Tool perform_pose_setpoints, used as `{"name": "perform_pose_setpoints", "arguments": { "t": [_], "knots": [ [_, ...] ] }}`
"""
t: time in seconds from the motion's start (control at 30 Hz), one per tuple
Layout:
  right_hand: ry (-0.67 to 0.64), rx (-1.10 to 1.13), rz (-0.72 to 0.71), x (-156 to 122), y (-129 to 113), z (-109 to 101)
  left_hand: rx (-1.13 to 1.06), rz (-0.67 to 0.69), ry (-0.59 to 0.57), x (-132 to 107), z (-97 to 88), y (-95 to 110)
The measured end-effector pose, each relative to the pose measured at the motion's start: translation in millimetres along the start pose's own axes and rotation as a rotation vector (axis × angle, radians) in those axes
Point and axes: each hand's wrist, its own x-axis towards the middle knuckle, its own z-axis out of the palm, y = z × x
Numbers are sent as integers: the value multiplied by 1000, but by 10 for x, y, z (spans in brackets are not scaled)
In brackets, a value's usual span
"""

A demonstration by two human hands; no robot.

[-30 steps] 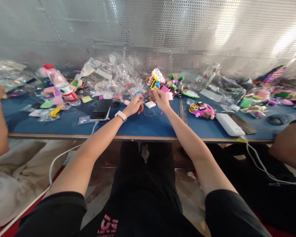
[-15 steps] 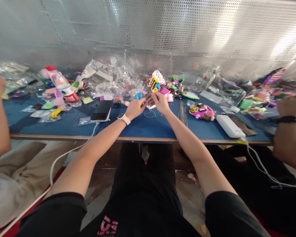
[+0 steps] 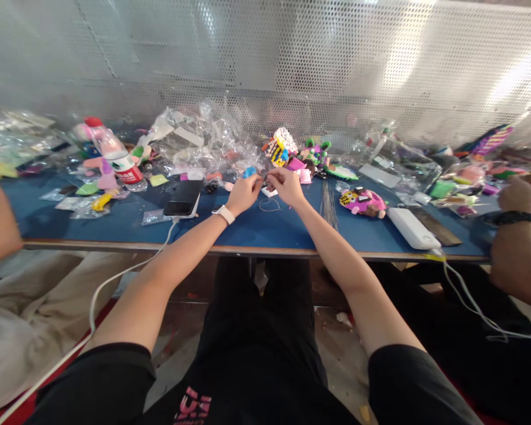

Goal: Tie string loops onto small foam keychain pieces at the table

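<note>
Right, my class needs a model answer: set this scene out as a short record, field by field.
Left hand: fingers bent inward; any item held is too small to identify
Right hand: fingers bent towards the left hand's; same uncertainty
By the hands: white block, thin loop, on a blue table
Left side: smartphone, red-capped plastic bottle
Right side: thin strands, pink figure, white power bank
Behind: perforated metal panel

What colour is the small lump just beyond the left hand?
The small lump beyond the left hand is bright blue, best seen in the head view.
</note>
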Motion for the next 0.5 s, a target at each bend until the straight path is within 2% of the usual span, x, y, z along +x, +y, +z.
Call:
{"name": "perform_pose_setpoints", "arguments": {
  "t": [0.3, 0.5],
  "knots": [
    [-1, -50, -62, -22, 8, 39, -19, 15, -35, -8, 2, 3],
    [-5, -16, -67, -21, 17, 53, 7, 46, 13, -12, -11, 13]
  ]
}}
